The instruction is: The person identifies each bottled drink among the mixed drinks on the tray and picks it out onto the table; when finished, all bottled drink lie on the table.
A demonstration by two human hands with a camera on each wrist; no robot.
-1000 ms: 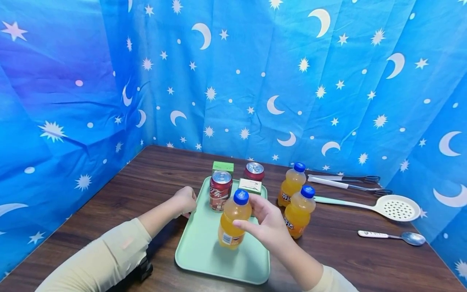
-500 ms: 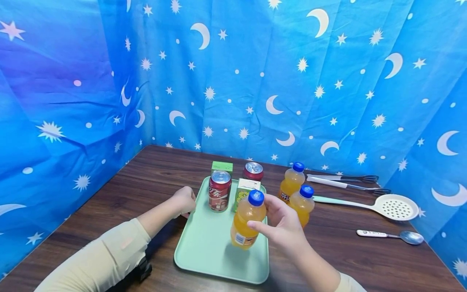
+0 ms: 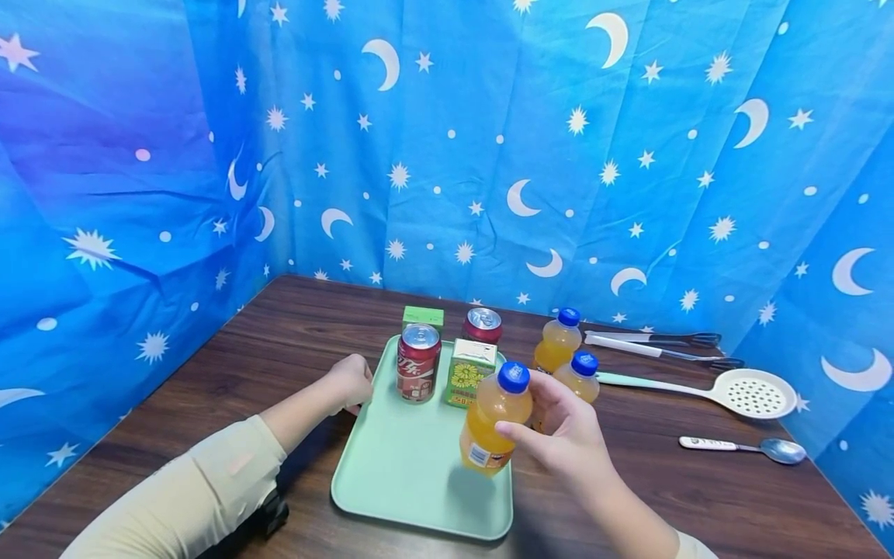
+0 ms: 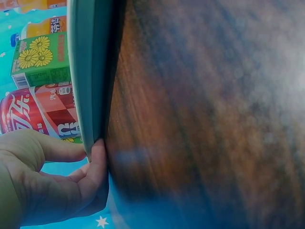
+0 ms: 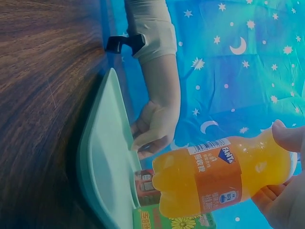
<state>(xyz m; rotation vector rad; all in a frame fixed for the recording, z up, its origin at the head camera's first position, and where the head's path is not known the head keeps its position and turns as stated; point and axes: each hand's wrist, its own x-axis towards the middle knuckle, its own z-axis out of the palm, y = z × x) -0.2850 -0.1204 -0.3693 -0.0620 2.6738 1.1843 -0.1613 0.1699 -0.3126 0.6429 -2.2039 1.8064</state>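
My right hand (image 3: 574,435) grips an orange soda bottle (image 3: 487,419) with a blue cap, holding it upright above the right side of the green tray (image 3: 384,473). In the right wrist view the bottle's base hangs apart from the tray. At the tray's left rim my left hand (image 3: 351,382) pinches the edge; the left wrist view shows its thumb (image 4: 66,149) on one side and fingers on the other. Standing on the tray are a red soda can (image 3: 417,373) and a green drink carton (image 3: 466,379) with yellow flowers.
Behind those stand another green carton (image 3: 423,317) and red can (image 3: 483,323). Two more orange soda bottles (image 3: 557,340) stand right of the tray. Farther right lie tongs (image 3: 649,345), a skimmer (image 3: 754,393) and a spoon (image 3: 781,450). A blue curtain (image 3: 447,155) borders the table.
My right hand has carried the orange soda bottle rightward, from over the tray's middle to its right edge, uncovering the flowered carton. My left hand has stayed at the tray's rim.
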